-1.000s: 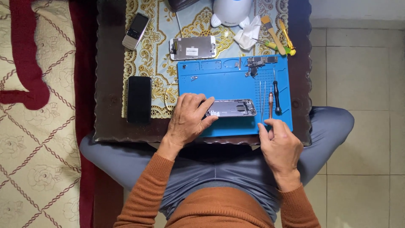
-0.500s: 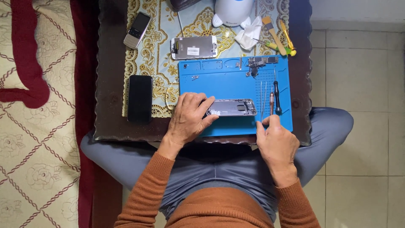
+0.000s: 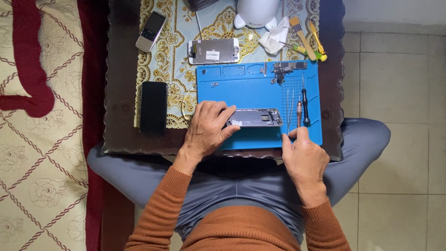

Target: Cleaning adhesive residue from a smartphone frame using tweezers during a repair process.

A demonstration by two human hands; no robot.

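An opened phone body (image 3: 258,118) lies on a blue work mat (image 3: 246,86) on a low dark table. My left hand (image 3: 207,130) rests on the phone's left end, fingers pressing it down. My right hand (image 3: 304,155) is at the mat's near right edge, its fingertips just below a black-handled screwdriver (image 3: 305,106) and a brown-handled tool (image 3: 299,111); I cannot see whether it grips anything. Thin tweezers (image 3: 290,109) lie beside these tools.
A detached phone screen (image 3: 213,50) lies beyond the mat, a black phone (image 3: 154,107) at the left, a grey phone (image 3: 150,31) at the far left. Small parts (image 3: 283,69), a brush (image 3: 302,37), a white cloth (image 3: 275,36) and a white lamp base (image 3: 257,11) stand at the back.
My right hand has shifted left and up the mat's edge toward the screwdrivers. The left hand has stayed on the phone body.
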